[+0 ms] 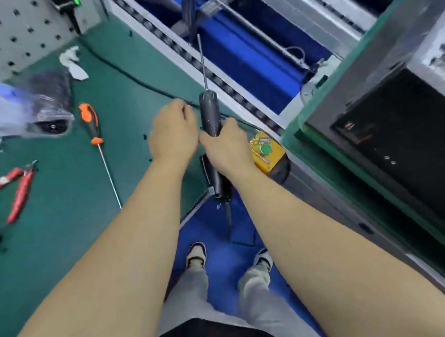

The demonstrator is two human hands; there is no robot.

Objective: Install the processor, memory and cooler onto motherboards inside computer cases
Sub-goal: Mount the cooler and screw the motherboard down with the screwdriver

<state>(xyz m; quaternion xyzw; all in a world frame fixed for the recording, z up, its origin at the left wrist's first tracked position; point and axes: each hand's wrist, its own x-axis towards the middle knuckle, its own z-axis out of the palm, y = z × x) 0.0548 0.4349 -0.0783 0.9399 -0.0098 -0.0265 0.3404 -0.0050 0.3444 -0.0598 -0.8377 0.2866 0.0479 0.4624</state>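
My right hand (227, 144) grips the dark body of an electric screwdriver (209, 109), whose long thin bit points away from me toward the conveyor. Its cord hangs down below my wrist. My left hand (173, 135) is curled just left of the tool's body, touching or nearly touching it; I cannot tell whether it holds anything. A dark computer case (405, 131) stands at the right on a green-edged pallet (295, 132). No processor, memory or cooler is plainly visible.
On the green mat (71, 241) lie an orange-handled screwdriver (91, 125), red-handled pliers (10, 187) and a clear plastic bag over a black part (15, 108). A yellow button box (266, 149) sits at the bench edge by the roller conveyor (204, 65).
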